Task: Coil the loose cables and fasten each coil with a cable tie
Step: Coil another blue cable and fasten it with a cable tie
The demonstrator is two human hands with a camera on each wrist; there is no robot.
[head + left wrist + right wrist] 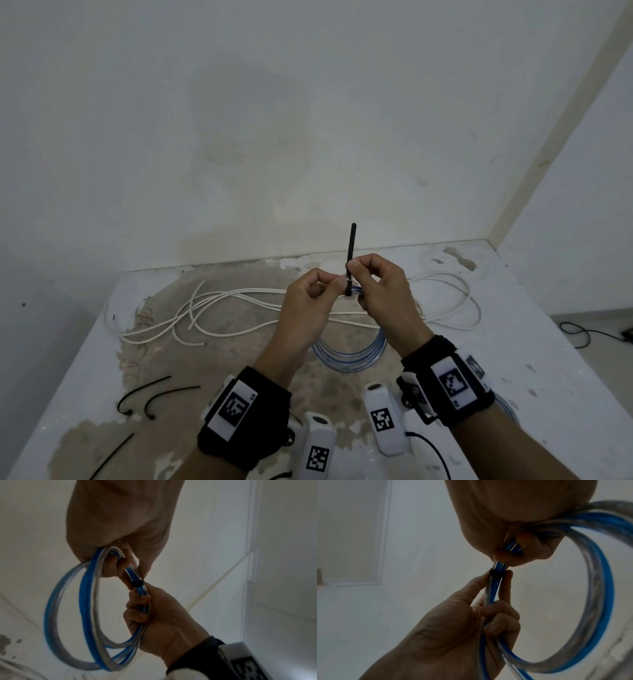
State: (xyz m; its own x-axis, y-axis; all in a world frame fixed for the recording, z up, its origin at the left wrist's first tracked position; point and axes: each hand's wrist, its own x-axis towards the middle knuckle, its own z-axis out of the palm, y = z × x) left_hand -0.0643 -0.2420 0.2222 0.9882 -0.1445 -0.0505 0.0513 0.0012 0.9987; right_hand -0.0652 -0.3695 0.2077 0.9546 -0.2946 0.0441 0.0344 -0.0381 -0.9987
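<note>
Two hands meet above the table (534, 342) in the head view, both holding the blue coil (349, 356), which hangs below them clear of the top. The left hand (305, 308) has its fingers curled round the strands and its thumb and forefinger closed at the black tie (350, 260). The right hand (380, 294) pinches the tie's tail between thumb and forefinger just above the head; the tail stands upright above both hands. White cable (239, 308) lies loose on the table behind the hands. Three spare ties (144, 397) lie at the near left

From the left wrist, the left hand (120, 524) fills the top, fingers wrapped round the coil (89, 615) where it enters the fist. The tie (139, 583) is a tight black band round the strands, lying between the two hands and touching the fingertips of each. The right hand (164, 622) below grips the strands with curled fingers

From the right wrist, the right hand (518, 513) is at the top, fingers folded round the coil (599, 601), which loops out to the right. The tie (496, 573) sits just under its fingertips. The left hand (453, 622) rises from below, thumb and forefinger pinching the strands on either side, tips at the tie, other fingers curled round the bundle
</note>
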